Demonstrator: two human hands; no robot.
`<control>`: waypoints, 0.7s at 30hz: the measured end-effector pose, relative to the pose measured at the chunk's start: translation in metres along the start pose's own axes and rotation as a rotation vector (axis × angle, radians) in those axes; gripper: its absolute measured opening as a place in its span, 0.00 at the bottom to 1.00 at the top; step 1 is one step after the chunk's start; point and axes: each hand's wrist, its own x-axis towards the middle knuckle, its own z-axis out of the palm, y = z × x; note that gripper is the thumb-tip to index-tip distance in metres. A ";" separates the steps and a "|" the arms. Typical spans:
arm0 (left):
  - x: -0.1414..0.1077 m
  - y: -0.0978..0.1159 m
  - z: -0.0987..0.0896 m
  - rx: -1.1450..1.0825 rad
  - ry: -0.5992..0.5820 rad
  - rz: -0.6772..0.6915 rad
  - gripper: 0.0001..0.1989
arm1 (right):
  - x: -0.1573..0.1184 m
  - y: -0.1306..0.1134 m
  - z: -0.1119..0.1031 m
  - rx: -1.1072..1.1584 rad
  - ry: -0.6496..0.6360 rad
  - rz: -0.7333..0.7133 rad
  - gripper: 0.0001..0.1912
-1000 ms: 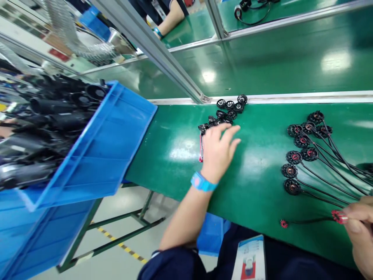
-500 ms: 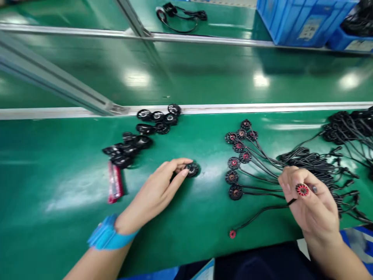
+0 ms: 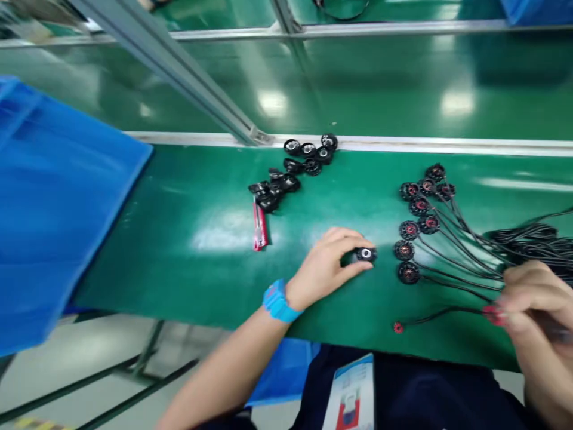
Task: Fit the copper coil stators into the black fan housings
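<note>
My left hand (image 3: 335, 258), with a blue band on the wrist, grips a small black round housing (image 3: 366, 255) at the green tabletop. Thumb and fingertips close on its sides, and a pale ring shows on its top. At the right, my right hand (image 3: 539, 313) is blurred and pinches a red motor stator (image 3: 493, 314) between thumb and finger. Another red stator (image 3: 398, 327) lies on the table near the front edge, at the end of a black cable. Beyond it, several black discs with red or copper centres (image 3: 408, 273) lie with their cables running right.
Several loose black housings (image 3: 292, 147) lie toward the back, beside a red-handled tool (image 3: 259, 226). Coiled black cables (image 3: 537, 242) are heaped at the right. A large blue bin (image 3: 49, 209) stands at the left, and a metal post (image 3: 179, 65) slants down to the table's back rail.
The view has swung left, so the table things appear farther right and the blue bin shows. My right hand has turned its stator side-on. The left hand keeps hold of the black housing.
</note>
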 end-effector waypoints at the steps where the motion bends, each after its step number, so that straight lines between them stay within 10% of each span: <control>1: -0.002 0.004 0.005 -0.042 -0.060 0.034 0.12 | -0.003 -0.003 0.003 -0.136 -0.073 -0.079 0.09; 12: -0.002 0.033 0.037 -0.191 -0.294 0.174 0.23 | -0.010 0.004 0.041 -0.527 -0.413 -0.433 0.10; 21: -0.014 0.040 0.061 -0.239 -0.059 0.071 0.20 | -0.001 -0.005 0.035 -0.634 -0.478 -0.504 0.14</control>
